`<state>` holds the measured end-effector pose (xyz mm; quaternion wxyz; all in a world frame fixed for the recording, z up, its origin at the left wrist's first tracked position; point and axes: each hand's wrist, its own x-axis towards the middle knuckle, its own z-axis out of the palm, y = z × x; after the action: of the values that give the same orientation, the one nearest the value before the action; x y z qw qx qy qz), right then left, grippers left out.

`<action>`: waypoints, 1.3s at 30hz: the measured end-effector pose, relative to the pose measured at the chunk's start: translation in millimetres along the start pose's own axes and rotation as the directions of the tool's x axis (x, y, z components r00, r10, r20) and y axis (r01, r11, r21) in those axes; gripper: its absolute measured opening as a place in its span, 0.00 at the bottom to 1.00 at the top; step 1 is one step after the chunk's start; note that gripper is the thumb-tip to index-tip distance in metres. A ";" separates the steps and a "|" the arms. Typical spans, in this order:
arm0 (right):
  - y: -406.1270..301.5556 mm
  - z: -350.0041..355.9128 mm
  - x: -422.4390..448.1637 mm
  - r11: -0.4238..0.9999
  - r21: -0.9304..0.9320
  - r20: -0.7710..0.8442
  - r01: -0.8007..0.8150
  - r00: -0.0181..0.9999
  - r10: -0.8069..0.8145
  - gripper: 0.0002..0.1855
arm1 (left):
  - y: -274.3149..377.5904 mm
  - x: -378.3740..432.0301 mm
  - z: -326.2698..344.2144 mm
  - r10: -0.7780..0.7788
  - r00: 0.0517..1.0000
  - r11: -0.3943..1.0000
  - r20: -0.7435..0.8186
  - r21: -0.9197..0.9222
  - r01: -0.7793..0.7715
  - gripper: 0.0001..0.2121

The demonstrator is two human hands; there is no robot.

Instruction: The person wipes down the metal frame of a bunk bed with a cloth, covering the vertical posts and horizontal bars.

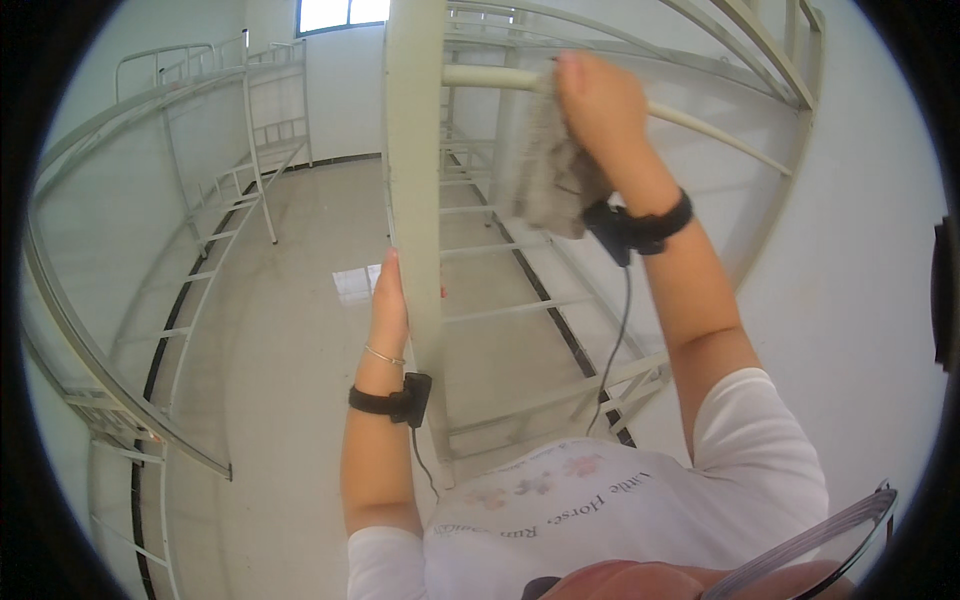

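Observation:
My right hand (602, 97) is closed around a grey-beige cloth (551, 176), pressing it around the round metal rail (495, 77) of a cream bunk bed frame at the upper right. The cloth hangs down below the rail. My left hand (390, 300) rests against the left side of the bed's upright metal post (415, 187), lower than the right hand; most of its fingers are hidden behind the post. Both wrists wear black straps with small cabled devices.
More metal bunk bed frames (259, 172) line the left wall, with bare slats. The tiled floor (292, 360) runs between the beds towards a window (343, 13). Right of the bed stands a white wall (855, 262). Lower slats (517, 306) cross beyond the post.

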<state>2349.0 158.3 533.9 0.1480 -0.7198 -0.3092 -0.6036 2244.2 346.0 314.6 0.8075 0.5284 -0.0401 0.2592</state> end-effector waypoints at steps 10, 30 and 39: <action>-95.0 -6.7 14.4 0.982 0.186 -0.066 0.033 0.998 -0.021 0.20 | -1.4 -4.1 4.8 0.042 0.996 0.999 -0.080 0.028 -0.040 0.19; 80.1 -27.5 -20.9 0.907 0.421 0.069 0.005 0.997 -0.037 0.15 | -13.3 -11.5 17.1 0.100 0.992 0.995 -0.071 0.032 -0.098 0.14; 302.4 -40.0 -66.3 0.965 0.258 0.036 -0.052 0.998 0.044 0.14 | -21.0 -10.5 23.3 0.099 0.955 0.995 -0.278 0.032 -0.094 0.16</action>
<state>2501.2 -114.1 527.8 0.2507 -0.7106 -0.3702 -0.5432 2249.7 315.2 303.8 0.7865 0.4914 0.0509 0.3706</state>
